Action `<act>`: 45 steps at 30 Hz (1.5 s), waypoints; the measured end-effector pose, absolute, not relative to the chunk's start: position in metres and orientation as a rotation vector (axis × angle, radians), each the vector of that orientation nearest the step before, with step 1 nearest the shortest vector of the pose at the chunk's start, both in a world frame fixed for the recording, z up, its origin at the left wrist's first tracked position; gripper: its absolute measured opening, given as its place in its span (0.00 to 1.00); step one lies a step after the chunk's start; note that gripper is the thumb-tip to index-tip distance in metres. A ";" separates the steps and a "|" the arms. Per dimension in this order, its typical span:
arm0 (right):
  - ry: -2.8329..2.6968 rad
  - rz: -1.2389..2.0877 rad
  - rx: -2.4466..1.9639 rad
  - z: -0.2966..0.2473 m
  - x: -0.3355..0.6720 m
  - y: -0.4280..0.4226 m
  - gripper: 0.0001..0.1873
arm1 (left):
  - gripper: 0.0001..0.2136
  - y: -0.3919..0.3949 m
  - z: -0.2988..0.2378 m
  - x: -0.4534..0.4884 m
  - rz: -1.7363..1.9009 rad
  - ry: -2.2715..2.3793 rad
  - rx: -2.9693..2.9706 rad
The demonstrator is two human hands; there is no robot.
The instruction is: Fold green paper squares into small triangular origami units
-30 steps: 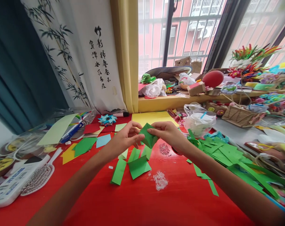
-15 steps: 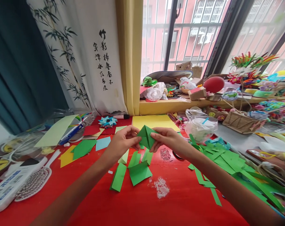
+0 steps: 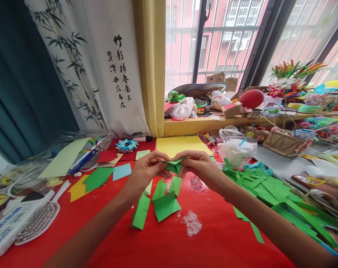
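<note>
A small folded piece of green paper (image 3: 174,166) is held above the red table, pinched between both hands. My left hand (image 3: 152,165) grips its left side, fingers closed. On the right side, my right hand (image 3: 195,163) pinches it between thumb and fingers. The paper is tipped so that I see its edge and a central fold; part of it is hidden behind the fingers. Below the hands lie several creased green paper pieces, among them a folded square (image 3: 166,207) and a narrow folded strip (image 3: 141,212).
Green paper scraps (image 3: 269,190) are heaped at the right. A yellow sheet (image 3: 180,146) lies behind the hands, near a blue folded paper star (image 3: 126,145). A white hairbrush (image 3: 41,219) rests at the left. A plastic-bagged cup (image 3: 237,150) stands at the back right.
The green paper, earlier showing its diamond-shaped face, is now tilted and flattened, its top points drawn down between the fingers. Both hands have moved slightly closer together.
</note>
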State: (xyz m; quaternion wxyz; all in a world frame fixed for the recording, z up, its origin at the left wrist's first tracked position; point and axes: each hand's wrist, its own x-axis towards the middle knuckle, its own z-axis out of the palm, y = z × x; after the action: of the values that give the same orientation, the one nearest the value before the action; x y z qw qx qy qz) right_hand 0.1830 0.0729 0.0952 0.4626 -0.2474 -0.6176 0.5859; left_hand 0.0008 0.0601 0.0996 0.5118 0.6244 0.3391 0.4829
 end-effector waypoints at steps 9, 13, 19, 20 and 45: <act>-1.438 1.546 -0.626 0.098 0.181 0.073 0.04 | 0.05 0.053 0.105 0.000 1.204 0.910 1.661; -1.555 1.436 -0.713 0.102 0.182 0.070 0.05 | 0.05 0.056 0.105 0.000 1.238 0.979 1.714; -1.761 1.394 -0.892 0.106 0.181 0.066 0.10 | 0.06 0.059 0.100 0.002 1.370 1.035 1.735; -1.773 1.378 -0.897 0.106 0.181 0.066 0.10 | 0.05 0.058 0.100 0.002 1.353 1.059 1.769; -1.554 1.274 -0.754 0.081 0.164 0.068 0.11 | 0.10 0.069 0.094 -0.008 1.067 1.132 1.981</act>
State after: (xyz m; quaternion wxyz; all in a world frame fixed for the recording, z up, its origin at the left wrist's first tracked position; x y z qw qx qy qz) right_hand 0.1637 0.0676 0.0807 0.4773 -0.3086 -0.6364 0.5215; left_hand -0.0084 0.0690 0.0940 0.3065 0.7487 0.4277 0.4032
